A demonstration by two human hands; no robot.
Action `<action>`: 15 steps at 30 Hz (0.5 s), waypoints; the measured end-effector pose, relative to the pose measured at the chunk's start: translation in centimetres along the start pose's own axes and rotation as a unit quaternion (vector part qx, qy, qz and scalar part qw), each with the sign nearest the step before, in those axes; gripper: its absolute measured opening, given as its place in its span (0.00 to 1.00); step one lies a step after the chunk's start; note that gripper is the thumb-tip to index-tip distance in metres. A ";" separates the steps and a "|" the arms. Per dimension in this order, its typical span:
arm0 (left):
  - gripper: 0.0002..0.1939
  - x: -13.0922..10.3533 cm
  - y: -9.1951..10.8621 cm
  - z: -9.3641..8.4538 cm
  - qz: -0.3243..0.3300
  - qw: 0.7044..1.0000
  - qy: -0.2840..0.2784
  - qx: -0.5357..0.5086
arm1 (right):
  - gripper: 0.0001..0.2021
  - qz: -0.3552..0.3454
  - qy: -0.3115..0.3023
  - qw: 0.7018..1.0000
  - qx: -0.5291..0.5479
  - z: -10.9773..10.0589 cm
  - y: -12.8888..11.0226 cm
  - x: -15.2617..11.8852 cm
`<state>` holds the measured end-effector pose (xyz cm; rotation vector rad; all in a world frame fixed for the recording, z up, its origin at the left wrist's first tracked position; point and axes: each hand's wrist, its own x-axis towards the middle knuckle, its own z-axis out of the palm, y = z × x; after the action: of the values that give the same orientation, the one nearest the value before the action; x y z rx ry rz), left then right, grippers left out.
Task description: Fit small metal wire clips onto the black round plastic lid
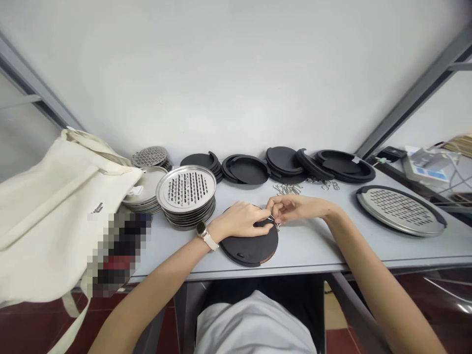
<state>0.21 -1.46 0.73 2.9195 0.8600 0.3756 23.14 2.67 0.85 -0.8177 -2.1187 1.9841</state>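
Note:
A round black disc (250, 250) with a raised rim lies flat near the table's front edge. My left hand (241, 220), with a watch on its wrist, rests over the disc, its thumb and forefinger pinched at the right rim. Closed fingertips of my right hand (289, 208) meet them there from the right. Between both hands shows a small shiny metal clasp (272, 218), mostly hidden by the fingers. Behind my right hand lies a loose pile of similar small metal clasps (287, 189).
Left of the disc stands a stack of perforated metal grater plates (186, 189), with plain metal plates (145, 184) behind. Black round trays (247, 169) line the wall. A black-rimmed grater plate (401, 210) lies at right. A cream bag (55, 216) covers the left end.

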 end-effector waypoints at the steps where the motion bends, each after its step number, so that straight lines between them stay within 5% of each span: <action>1: 0.13 0.0 0.0 0.0 0.000 1.000 0.000 0.000 | 0.16 0.005 0.002 1.000 -0.003 0.0 -0.1 0.0; 15: 0.15 0.1 0.0 0.0 0.003 1.000 0.003 0.001 | 0.17 0.029 0.006 0.996 -0.083 0.7 -1.1 0.0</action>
<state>0.28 -1.46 0.76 2.9252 0.8518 0.3834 22.51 2.12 1.78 -0.9245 -2.3034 1.8423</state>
